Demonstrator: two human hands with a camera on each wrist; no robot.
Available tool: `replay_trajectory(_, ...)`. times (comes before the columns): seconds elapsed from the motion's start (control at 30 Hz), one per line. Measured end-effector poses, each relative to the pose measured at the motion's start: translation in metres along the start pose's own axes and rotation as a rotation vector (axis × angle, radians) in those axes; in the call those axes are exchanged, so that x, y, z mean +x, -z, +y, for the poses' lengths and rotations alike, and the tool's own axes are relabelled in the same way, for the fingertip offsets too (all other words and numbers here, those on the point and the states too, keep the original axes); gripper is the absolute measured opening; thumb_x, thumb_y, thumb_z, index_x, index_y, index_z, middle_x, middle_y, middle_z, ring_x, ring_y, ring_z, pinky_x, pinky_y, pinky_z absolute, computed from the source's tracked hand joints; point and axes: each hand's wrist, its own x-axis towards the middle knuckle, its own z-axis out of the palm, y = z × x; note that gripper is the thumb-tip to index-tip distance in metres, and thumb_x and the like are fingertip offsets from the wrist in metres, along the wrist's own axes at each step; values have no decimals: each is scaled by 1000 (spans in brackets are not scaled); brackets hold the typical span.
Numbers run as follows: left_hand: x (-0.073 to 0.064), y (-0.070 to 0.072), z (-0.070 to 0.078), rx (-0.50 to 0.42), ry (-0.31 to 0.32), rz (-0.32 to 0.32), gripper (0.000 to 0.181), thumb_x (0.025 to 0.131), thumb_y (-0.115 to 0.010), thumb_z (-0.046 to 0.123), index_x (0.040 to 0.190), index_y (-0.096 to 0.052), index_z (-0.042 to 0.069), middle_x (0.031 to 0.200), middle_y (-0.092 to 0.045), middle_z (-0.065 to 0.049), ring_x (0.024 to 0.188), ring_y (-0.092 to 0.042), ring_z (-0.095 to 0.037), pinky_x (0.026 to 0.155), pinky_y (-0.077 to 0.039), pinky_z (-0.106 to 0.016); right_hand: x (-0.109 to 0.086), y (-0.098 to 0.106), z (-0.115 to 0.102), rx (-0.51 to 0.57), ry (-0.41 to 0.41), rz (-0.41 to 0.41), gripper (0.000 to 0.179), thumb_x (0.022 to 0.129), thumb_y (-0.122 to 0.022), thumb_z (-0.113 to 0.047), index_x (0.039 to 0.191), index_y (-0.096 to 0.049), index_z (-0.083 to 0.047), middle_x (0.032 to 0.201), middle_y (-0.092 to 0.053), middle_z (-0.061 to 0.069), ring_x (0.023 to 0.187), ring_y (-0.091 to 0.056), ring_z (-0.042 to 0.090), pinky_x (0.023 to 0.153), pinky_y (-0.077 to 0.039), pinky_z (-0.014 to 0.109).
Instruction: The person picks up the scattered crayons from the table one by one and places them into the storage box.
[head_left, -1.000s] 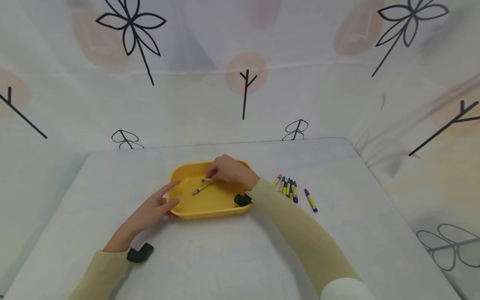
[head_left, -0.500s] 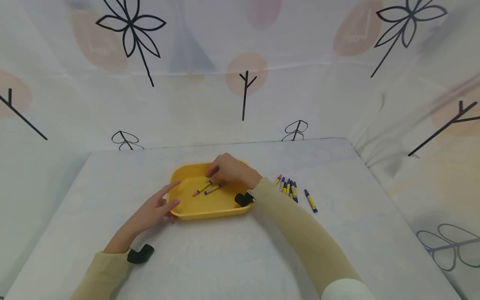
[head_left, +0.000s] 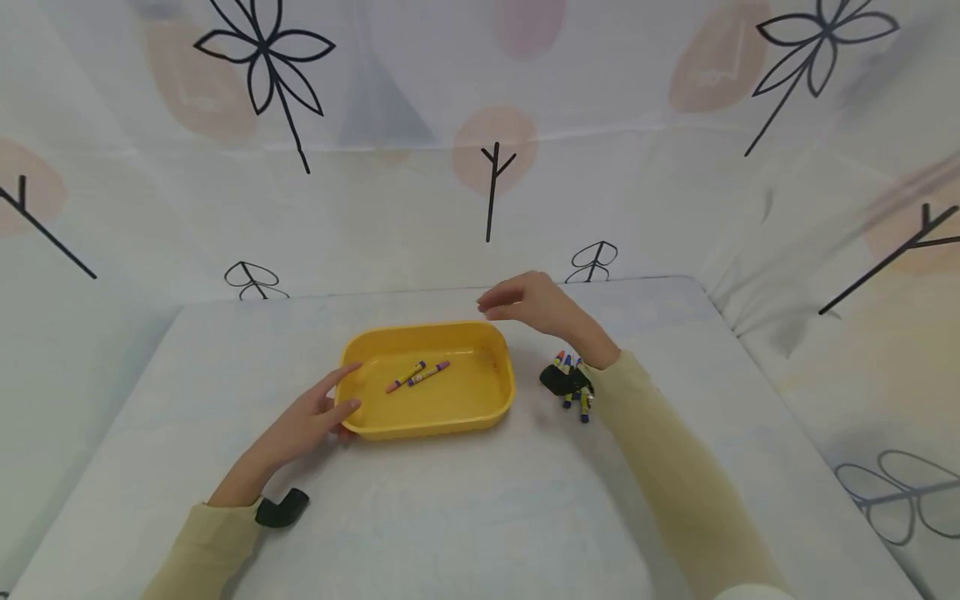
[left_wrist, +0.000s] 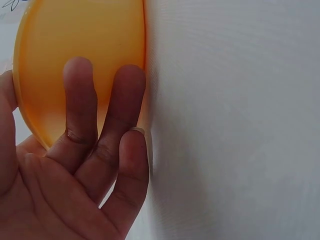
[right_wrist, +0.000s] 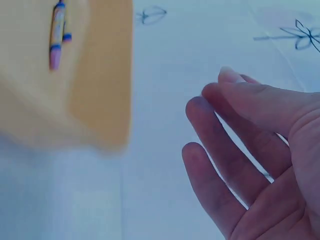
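A yellow plastic tray (head_left: 461,408) stands on the table with two crayons lying crossed close together in it, one peach-tipped (head_left: 397,383) and one purple-tipped (head_left: 437,368). My left hand (head_left: 311,417) grips the tray's left end, with some fingers over the rim and others against the outer wall, as the left wrist view shows. Past the tray's far right corner, my right hand (head_left: 532,302) hovers with loosely bent fingers and nothing in them. In the right wrist view its fingers (right_wrist: 207,172) are apart from the tray's edge (right_wrist: 112,100).
Several more crayons (head_left: 585,408) lie to the right of the tray, partly hidden by the black wrist camera (head_left: 566,381) and the right sleeve (head_left: 667,467). A white cloth covers the table (head_left: 420,517), and a patterned cloth wall (head_left: 375,208) rises behind it.
The purple-tipped crayon was let go in the tray beside the other one. My right hand has since lifted out and moved right. The left hand stays on the tray.
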Motion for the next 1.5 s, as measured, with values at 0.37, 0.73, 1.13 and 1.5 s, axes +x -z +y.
replay_trajectory(0.37,0,-2,0,7,-19,-3,63,102,-57,35,157,-27,24,75,-64,-7,73,-58,-25,73,-41,-38,-92,35,63,-121,-212,78,27,95,-69,-18,119,-69,-5,107,-71,7,91,-67,31,80,-54,46)
replay_trajectory(0.73,2,-2,0,11,-21,-7,63,102,-56,35,157,-27,24,74,-64,-7,74,-59,-25,74,-41,-38,-155,26,96,-172,-357,117,23,91,-73,-15,109,-68,-1,99,-70,9,79,-65,20,67,-54,34)
replay_trajectory(1.13,0,0,1,2,-15,-8,63,103,-56,34,157,-26,24,75,-64,-7,73,-59,-25,72,-41,-36,-170,7,102,-208,-526,99,46,81,-83,-29,109,-62,0,81,-61,5,64,-54,18,59,-43,34)
replay_trajectory(1.5,-3,1,1,8,-19,-10,63,103,-55,33,157,-26,22,74,-64,-6,74,-59,-25,73,-41,-36,-167,12,93,-263,-542,68,32,87,-72,-18,113,-68,1,90,-66,9,69,-57,18,60,-48,34)
